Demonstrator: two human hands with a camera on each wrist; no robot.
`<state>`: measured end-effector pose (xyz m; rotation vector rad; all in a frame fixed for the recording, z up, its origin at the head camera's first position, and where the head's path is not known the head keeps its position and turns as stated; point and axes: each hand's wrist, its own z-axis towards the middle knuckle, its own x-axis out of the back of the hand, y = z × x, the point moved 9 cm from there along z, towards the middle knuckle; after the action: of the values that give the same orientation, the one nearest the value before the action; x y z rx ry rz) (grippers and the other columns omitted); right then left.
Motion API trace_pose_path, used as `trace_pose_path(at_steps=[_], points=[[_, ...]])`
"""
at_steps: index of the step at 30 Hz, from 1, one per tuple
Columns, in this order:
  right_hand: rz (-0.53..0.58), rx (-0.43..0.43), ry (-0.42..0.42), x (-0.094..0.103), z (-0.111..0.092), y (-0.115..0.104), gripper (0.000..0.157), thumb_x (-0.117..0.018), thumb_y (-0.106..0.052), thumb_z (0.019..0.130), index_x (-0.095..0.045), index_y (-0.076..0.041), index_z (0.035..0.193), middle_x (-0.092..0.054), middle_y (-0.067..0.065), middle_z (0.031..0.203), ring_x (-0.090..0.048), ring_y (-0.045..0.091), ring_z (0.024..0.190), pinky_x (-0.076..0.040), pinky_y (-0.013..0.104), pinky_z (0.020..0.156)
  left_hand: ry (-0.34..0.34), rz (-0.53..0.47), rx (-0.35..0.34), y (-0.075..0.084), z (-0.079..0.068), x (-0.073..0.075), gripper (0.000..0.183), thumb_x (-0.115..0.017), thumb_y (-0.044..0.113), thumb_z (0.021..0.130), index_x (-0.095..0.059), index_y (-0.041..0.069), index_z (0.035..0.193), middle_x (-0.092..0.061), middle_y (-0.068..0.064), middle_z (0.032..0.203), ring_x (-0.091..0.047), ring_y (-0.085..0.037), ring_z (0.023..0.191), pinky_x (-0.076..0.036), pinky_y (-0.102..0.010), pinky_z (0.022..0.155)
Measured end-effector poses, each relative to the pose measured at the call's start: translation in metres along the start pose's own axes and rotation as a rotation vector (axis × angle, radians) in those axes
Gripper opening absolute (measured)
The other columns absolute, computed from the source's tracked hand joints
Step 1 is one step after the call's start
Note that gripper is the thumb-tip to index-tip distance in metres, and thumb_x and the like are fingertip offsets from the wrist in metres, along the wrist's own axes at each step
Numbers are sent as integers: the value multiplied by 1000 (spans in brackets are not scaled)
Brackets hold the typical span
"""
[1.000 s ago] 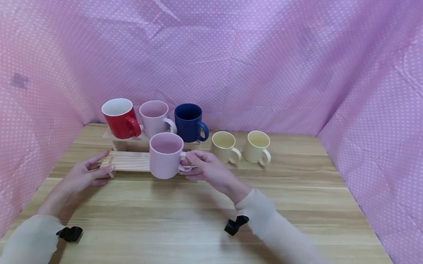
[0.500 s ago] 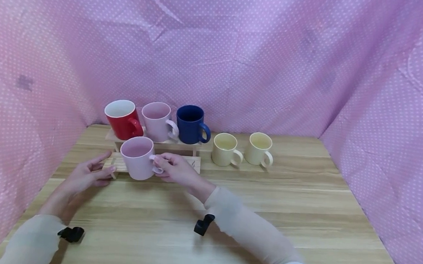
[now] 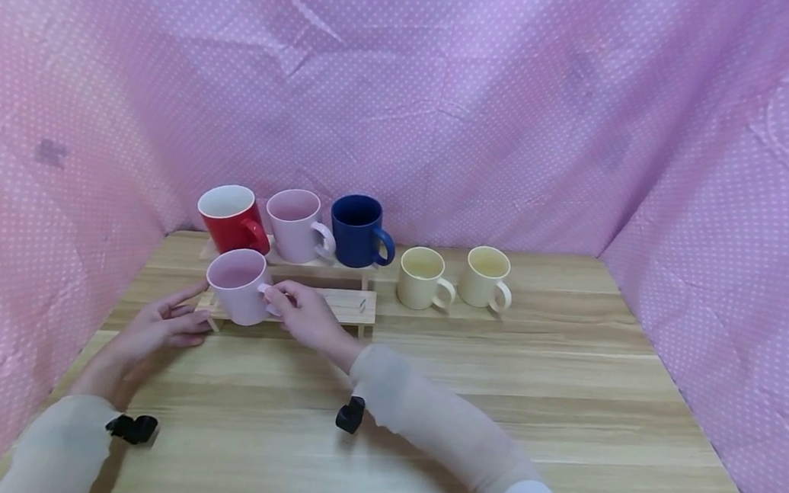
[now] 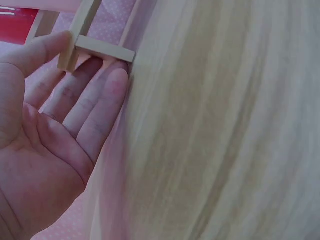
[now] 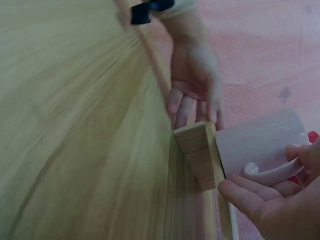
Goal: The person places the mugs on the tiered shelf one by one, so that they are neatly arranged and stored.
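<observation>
A pale pink mug (image 3: pixel 241 297) stands upright over the left part of the lower step of a wooden two-step rack (image 3: pixel 342 302). My right hand (image 3: pixel 310 318) grips its handle. In the right wrist view the mug's base (image 5: pixel 223 155) is at the board; touching or just off it, I cannot tell. My left hand (image 3: pixel 158 329) holds the lower step's left end, the thumb on one side and the fingers on the other, beside the leg (image 4: pixel 105 49). On the upper step sit a red mug (image 3: pixel 231 224), another pink mug (image 3: pixel 293 228) and a dark blue mug (image 3: pixel 356 232).
Two pale yellow mugs (image 3: pixel 419 283) stand on the wooden table (image 3: pixel 527 408) to the right of the rack, handles to the right. Pink dotted cloth (image 3: pixel 404 110) hangs behind and on both sides. Each forearm wears a black wrist camera (image 3: pixel 134 428).
My right hand has carried the pink mug leftward along the lower step, from its middle to near its left end. My left hand stays at the rack's end.
</observation>
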<state>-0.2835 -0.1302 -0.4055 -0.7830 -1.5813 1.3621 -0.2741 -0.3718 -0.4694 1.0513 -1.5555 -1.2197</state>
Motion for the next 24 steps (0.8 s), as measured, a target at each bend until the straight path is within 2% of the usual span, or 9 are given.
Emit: trace_pose_path(at_steps=[3,5,8,14,24], points=[[-117,52,20,-2,1,-3,29,-57,-40,104,-71,-16,113,-68,-1,92,-58,12,78,-51,21,64,1,-33,4,-3,1,2,70,-62,12,103,-26,19,162,-73,4,114,-72,-18,102,-60,-38,88],[-152,70,14,-4,1,-5,33,-57,-42,104,-71,-15,115,-66,-1,88,-56,10,77,-48,21,61,9,-38,12,-5,2,3,67,-62,13,103,-30,23,161,-73,5,113,-72,-17,102,-61,-36,87],[-172,64,-9,-7,2,-5,36,-55,-47,103,-72,-18,116,-60,-1,79,-54,10,74,-47,21,60,24,-74,16,-7,2,5,61,-63,12,102,-36,25,156,-74,3,110,-72,-18,100,-61,-36,86],[-191,58,-40,-10,2,-4,37,-52,-50,104,-72,-19,106,-45,-1,66,-45,15,63,-37,23,52,37,-171,-4,-11,4,8,51,-61,7,102,-46,27,147,-75,-1,108,-73,-21,97,-61,-37,85],[-184,52,-37,-7,2,-1,36,-54,-50,103,-74,-23,115,-47,-1,68,-46,15,64,-38,23,53,12,-188,-32,-16,6,9,51,-58,6,104,-46,26,149,-75,-7,109,-73,-22,98,-61,-37,85]])
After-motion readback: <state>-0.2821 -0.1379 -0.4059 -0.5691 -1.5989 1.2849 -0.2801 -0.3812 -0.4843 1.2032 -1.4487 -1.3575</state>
